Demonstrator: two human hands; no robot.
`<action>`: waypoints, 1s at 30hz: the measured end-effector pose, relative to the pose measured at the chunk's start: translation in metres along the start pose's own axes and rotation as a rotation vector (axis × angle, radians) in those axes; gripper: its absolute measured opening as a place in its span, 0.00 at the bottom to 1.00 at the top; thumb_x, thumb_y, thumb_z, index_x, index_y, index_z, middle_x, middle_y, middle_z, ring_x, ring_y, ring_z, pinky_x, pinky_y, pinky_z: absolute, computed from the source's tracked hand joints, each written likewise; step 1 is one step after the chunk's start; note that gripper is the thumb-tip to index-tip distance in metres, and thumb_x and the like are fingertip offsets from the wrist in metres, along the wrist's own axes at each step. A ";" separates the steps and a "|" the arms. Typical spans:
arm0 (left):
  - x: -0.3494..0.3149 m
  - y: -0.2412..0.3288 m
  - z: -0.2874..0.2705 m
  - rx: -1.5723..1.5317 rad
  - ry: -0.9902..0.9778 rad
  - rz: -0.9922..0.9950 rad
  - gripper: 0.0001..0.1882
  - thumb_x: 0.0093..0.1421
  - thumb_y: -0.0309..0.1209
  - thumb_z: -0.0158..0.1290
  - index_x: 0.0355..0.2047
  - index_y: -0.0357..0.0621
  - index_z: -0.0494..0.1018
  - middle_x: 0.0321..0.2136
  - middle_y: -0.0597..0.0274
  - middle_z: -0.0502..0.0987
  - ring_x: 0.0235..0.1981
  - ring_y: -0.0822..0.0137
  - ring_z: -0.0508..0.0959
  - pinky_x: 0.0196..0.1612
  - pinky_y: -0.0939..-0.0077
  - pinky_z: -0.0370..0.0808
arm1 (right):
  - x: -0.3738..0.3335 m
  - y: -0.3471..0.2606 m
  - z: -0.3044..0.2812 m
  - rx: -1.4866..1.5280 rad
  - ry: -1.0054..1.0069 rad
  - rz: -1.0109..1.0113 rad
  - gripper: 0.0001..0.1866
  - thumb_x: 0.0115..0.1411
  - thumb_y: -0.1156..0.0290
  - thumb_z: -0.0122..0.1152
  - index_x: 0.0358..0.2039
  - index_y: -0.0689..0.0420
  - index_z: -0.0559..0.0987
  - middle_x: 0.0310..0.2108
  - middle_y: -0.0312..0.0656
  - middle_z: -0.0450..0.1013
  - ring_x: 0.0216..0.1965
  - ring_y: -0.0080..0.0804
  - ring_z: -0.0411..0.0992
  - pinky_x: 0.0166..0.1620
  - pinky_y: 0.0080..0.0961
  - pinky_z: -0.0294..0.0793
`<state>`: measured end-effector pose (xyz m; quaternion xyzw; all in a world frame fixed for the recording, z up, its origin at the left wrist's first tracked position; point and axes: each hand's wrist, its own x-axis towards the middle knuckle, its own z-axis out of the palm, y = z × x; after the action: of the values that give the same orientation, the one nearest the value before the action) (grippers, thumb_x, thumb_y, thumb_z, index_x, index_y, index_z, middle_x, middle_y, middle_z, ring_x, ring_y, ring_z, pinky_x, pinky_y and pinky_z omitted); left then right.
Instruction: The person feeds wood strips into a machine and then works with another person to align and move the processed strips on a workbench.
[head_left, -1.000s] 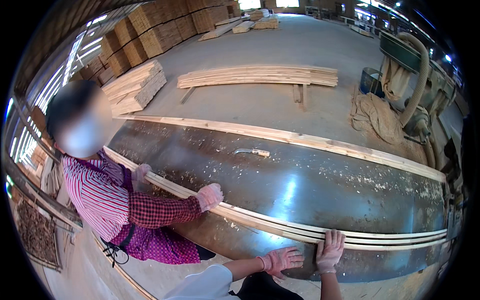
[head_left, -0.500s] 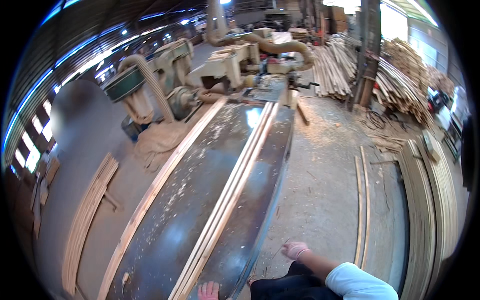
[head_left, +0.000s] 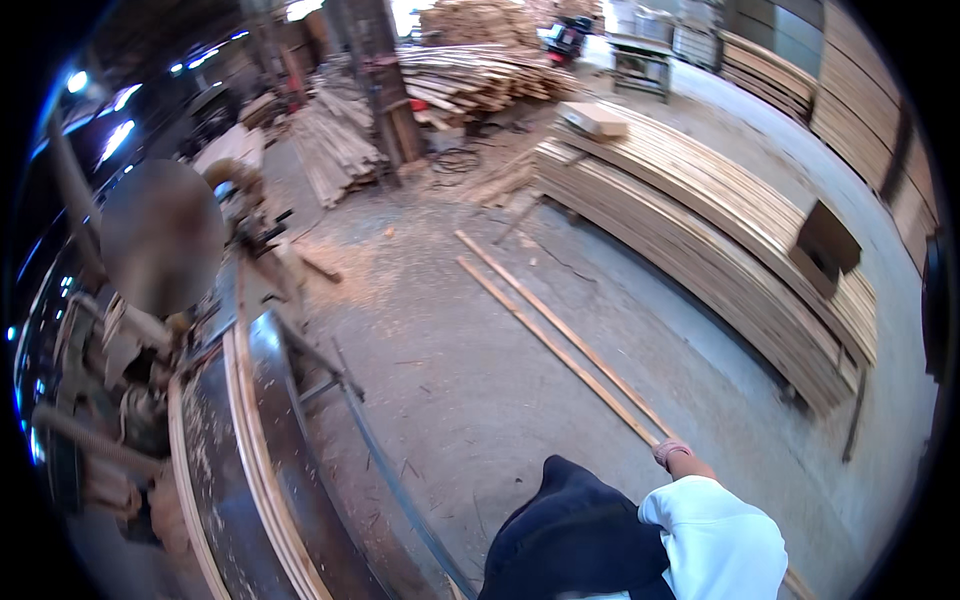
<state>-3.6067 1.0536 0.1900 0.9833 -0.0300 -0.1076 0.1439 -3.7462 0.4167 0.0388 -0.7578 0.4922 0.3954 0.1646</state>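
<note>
My right hand (head_left: 672,453), in a pale pinkish glove, reaches out at the lower right. It overlaps the near part of two long thin wooden strips (head_left: 560,345) that lie side by side along the floor. Whether it grips or touches them cannot be made out, since its fingers are small and partly hidden. My left hand is out of the picture. On the dark machine table (head_left: 310,480) at the left, several pale wooden strips (head_left: 250,430) run lengthwise toward the machine.
A long stack of boards (head_left: 690,240) stands at the right, with an open cardboard box (head_left: 825,250) on it. Near a post (head_left: 385,90) lie piles of loose lumber (head_left: 470,80). Sawdust and shavings (head_left: 345,275) cover part of the concrete floor.
The view has swung to the right, bringing the board stack toward the middle. My right hand has reached out to the floor strips. My left hand has left the picture.
</note>
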 end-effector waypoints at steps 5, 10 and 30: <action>0.092 0.057 0.049 -0.279 -0.330 -0.128 0.27 0.59 0.56 0.53 0.45 0.47 0.65 0.44 0.58 0.64 0.46 0.57 0.61 0.47 0.56 0.54 | 0.028 0.036 0.125 -0.146 -0.345 -0.079 0.24 0.63 0.52 0.53 0.52 0.52 0.82 0.51 0.45 0.79 0.52 0.44 0.76 0.54 0.48 0.72; 0.150 0.068 0.093 -0.592 -0.501 -0.507 0.21 0.60 0.54 0.51 0.38 0.49 0.67 0.36 0.61 0.66 0.38 0.60 0.64 0.39 0.59 0.58 | 0.022 -0.126 0.067 -0.213 -0.399 -0.568 0.27 0.64 0.52 0.49 0.59 0.47 0.78 0.58 0.42 0.76 0.60 0.41 0.73 0.59 0.40 0.72; 0.613 0.081 0.098 -1.115 -0.379 -0.698 0.12 0.63 0.43 0.55 0.35 0.50 0.79 0.23 0.70 0.72 0.22 0.73 0.69 0.26 0.72 0.67 | 0.087 -0.350 -0.214 -0.365 -0.325 -0.265 0.28 0.65 0.48 0.43 0.52 0.54 0.81 0.58 0.53 0.73 0.61 0.52 0.70 0.61 0.46 0.71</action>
<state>-3.0330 0.8940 -0.0031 0.6786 0.3241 -0.3174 0.5777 -3.3286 0.3880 0.0587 -0.7594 0.2766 0.5689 0.1522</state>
